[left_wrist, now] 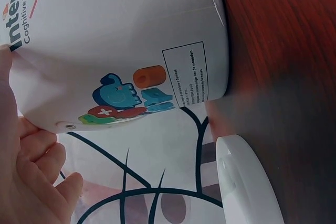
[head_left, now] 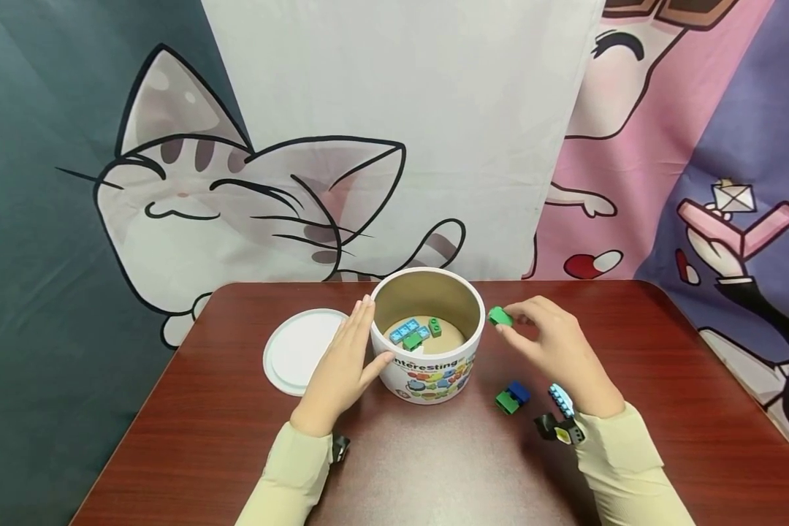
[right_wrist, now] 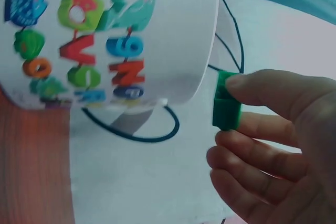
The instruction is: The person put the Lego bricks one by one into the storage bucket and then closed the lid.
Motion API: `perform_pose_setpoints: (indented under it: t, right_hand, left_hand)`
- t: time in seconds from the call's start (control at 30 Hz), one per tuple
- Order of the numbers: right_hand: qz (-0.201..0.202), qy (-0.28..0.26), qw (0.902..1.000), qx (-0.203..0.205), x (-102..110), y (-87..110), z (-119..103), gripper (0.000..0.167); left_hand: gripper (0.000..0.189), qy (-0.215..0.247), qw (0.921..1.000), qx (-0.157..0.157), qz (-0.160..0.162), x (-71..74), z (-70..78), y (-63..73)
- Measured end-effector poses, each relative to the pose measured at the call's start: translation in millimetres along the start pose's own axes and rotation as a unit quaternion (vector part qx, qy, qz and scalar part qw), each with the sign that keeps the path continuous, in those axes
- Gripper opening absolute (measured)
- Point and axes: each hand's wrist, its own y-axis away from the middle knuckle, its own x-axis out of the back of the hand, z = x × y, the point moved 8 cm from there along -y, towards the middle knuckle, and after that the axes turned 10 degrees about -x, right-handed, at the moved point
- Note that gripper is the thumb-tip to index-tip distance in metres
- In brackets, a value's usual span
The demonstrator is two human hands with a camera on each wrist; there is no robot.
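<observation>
A white printed bucket (head_left: 427, 380) stands upright and without its lid on the table. My left hand (head_left: 338, 372) rests against the bucket's left side, fingers mostly straight, with the thumb touching the front near the rim. Just right of the rim, my right hand (head_left: 562, 351) pinches a green toy brick (right_wrist: 227, 106) between thumb and fingers, apart from the bucket. Inside the bucket lie light blue bricks (head_left: 404, 330) and green bricks (head_left: 435, 327). A green brick (head_left: 507, 402) and a dark blue brick (head_left: 518, 391) touch each other on the table below the right hand.
The round white lid (head_left: 296, 354) lies left of the bucket, partly behind the left hand. A light blue brick (head_left: 561, 400) is beside the right wrist. The brown table (head_left: 204, 424) ends at a printed cloth backdrop (head_left: 486, 146) behind the bucket.
</observation>
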Motion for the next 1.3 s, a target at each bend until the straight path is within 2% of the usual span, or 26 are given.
perform_pose_setpoints:
  t: [0.17, 0.33, 0.53, 0.83, 1.17, 1.3]
  right_hand:
    - [0.026, -0.025, 0.9993, 0.002, -2, -7.9, -13, 0.022]
    - [0.019, -0.045, 0.9988, 0.004, -13, -15.1, -26, 0.023]
    - [-0.02, -0.046, 0.9987, -0.004, -34, -23.9, -38, 0.023]
    - [-0.082, -0.045, 0.9956, 0.005, -62, -37.1, -55, 0.024]
    - [-0.158, -0.016, 0.9871, 0.02, -93, -57.7, -65, 0.017]
    - [-0.201, -0.003, 0.9795, -0.002, -108, -64.6, -66, 0.018]
  left_hand:
    - [0.081, -0.003, 1.0, -0.005, 0.003, 0.7, 0.2, -0.5]
    - [0.081, -0.005, 0.9999, -0.009, 0.006, 1.0, 0.0, -0.2]
    - [0.082, -0.003, 1.0, -0.007, 0.006, 0.8, -0.5, 0.0]
    - [0.081, 0.002, 1.0, -0.003, 0.004, 0.2, -0.5, -0.3]
    - [0.081, 0.006, 1.0, -0.003, 0.003, -0.4, -0.2, -0.2]
    - [0.081, 0.003, 0.9999, -0.008, 0.006, 0.0, 0.2, -0.1]
